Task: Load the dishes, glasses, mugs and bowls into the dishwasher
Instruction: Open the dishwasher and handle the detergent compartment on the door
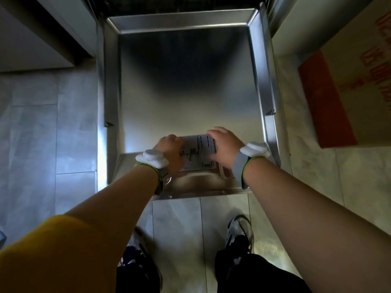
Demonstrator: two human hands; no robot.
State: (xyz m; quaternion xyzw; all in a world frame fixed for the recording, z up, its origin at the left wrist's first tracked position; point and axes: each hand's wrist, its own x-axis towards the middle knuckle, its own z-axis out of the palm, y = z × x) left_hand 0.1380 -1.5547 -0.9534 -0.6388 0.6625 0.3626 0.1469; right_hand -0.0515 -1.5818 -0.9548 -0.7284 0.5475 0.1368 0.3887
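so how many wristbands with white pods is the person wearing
2. One white-pod wristband sits on the left wrist, behind the left hand; the other white-pod wristband sits on the right wrist, behind the right hand, over the open steel dishwasher door.

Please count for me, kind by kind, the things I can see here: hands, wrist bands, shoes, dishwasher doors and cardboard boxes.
Hands: 2, left hand and right hand
Wrist bands: 2
Shoes: 2
Dishwasher door: 1
Cardboard box: 1
Total: 8
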